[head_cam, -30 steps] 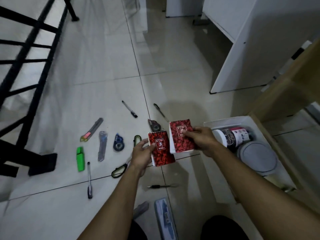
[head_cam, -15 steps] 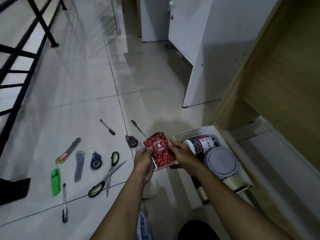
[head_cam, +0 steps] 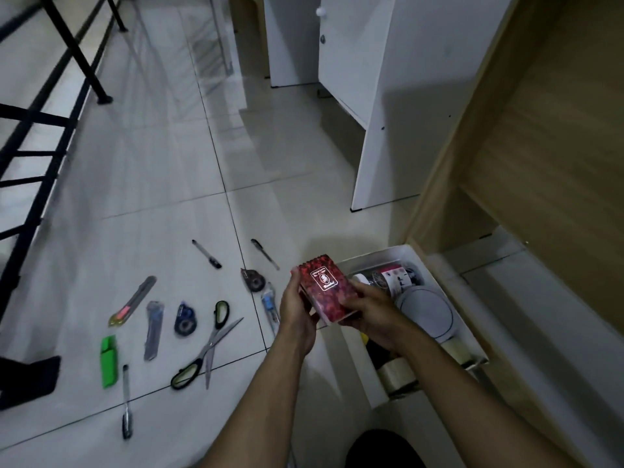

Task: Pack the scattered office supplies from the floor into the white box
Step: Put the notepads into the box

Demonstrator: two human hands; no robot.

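Pale glossy floor tiles (head_cam: 141, 184), dim light. Black railing (head_cam: 40, 136) along the left edge; white cabinet (head_cam: 378, 106) ahead; wooden shelving (head_cam: 540, 146) at right.

White box (head_cam: 413, 256) sits on the floor against the foot of the wooden shelving. Inside: a printed roll (head_cam: 393, 276) at the far end, a round white lid (head_cam: 427, 314) in the middle, tape rolls (head_cam: 396, 374) at the near end.

Both hands hold red notebooks (head_cam: 326, 287) stacked together, spiral edge away from the person, above the box's left rim. Left hand (head_cam: 297, 307) grips the left edge, fingers curled behind. Right hand (head_cam: 369, 310) grips the lower right corner, thumb across the cover. How many notebooks are in the stack: cannot tell.

Loose on the floor, left of the hands:
- scissors (head_cam: 206, 346), black and green handles, blades apart
- green highlighter (head_cam: 109, 361)
- pen (head_cam: 126, 401) nearest the person, just below the highlighter
- grey cutter (head_cam: 153, 329) and a blue correction tape (head_cam: 184, 319) side by side
- utility knife (head_cam: 133, 300), pink and yellow end
- two pens (head_cam: 206, 254) and (head_cam: 265, 254) farther out
- dark red correction tape (head_cam: 253, 280)
- a clear, blue-bodied item (head_cam: 270, 307) just beside the left hand, partly hidden.

Dark flat object (head_cam: 28, 380) at the far left edge.
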